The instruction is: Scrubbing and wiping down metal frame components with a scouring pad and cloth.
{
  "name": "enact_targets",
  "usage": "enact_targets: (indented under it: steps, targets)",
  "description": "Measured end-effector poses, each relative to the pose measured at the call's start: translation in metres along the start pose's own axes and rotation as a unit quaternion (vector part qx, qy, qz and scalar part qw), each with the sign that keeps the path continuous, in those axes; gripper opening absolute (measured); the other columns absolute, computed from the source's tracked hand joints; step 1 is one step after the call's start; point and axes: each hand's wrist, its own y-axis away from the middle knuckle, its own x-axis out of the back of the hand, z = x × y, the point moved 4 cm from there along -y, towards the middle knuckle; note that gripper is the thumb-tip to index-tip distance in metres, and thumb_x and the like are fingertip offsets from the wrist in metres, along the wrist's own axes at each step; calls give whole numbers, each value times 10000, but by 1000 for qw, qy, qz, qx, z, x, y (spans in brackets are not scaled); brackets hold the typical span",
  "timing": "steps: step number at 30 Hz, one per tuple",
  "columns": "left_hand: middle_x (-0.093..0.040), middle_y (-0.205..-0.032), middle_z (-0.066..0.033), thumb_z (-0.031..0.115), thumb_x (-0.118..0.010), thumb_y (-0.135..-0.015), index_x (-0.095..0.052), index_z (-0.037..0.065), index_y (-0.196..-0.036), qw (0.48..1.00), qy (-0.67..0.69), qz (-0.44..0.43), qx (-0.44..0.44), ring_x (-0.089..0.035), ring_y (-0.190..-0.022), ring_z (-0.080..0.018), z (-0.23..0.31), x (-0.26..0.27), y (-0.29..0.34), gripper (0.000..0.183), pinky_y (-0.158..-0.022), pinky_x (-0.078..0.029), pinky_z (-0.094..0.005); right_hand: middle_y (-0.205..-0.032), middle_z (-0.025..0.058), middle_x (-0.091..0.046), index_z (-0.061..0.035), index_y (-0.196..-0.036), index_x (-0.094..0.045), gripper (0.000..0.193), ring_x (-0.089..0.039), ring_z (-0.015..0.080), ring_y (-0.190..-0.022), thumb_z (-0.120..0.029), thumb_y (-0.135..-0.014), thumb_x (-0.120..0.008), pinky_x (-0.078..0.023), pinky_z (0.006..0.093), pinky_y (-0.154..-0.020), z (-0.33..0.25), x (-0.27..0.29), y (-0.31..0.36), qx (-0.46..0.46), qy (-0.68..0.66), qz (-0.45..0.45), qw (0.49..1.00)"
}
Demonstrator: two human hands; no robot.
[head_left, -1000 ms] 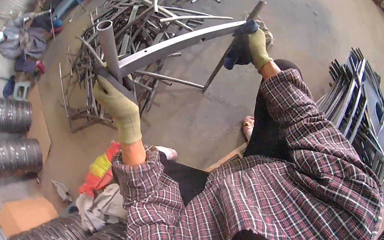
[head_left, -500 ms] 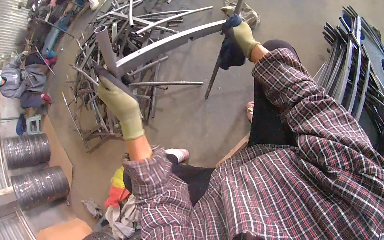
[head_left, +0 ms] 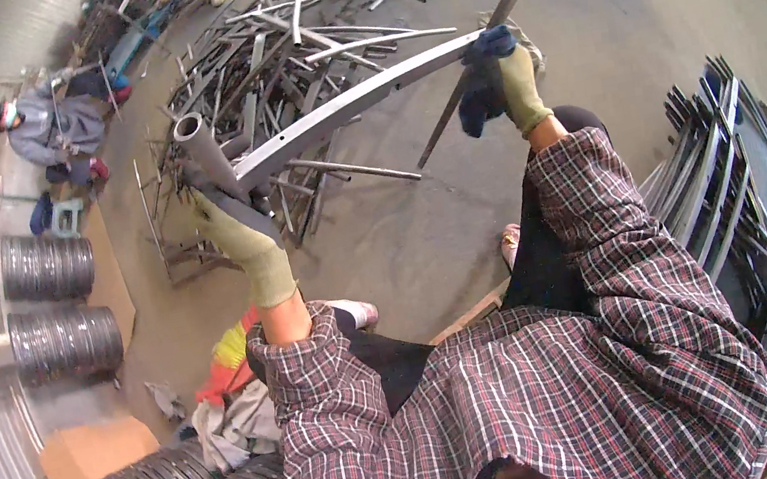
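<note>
Here, my left hand (head_left: 236, 239) is clenched round the frame's (head_left: 351, 108) tube end, my right hand (head_left: 507, 82) closed on its far end; scrap pile (head_left: 272, 55) lies beyond, bare floor (head_left: 589, 12) right of it.

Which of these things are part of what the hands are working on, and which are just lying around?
In hand:
left hand
right hand
welded metal frame piece

Lying about:
scrap metal pile
stacked metal frames
coiled wire rings
cloth heap

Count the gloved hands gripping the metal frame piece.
2: the left hand grips the tube end of the metal frame piece; the right hand grips its far end.
</note>
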Motion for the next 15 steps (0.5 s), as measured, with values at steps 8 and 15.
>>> enact_targets:
  steps: [8,15]
  targets:
    - [-612,-766,-72,394,-490,-945,-616,42,-959,944,306,124,18,-531,-535,-163,-124,114,-60,375,-472,-449,-284,-756,20,-625,1,-1099,-597,265,-586,94,-628,36,-873,-463,-482,254,-552,-170,-53,38,194,-19,3,981]
    - [-636,-769,-37,376,-439,-966,-624,54,-995,940,317,128,12,-597,-603,-119,-93,107,-50,373,-495,-482,-230,-792,68,-664,17,-1123,-584,243,-574,109,-541,-35,-929,-448,-448,234,-468,-183,-63,37,158,-49,-63,984]
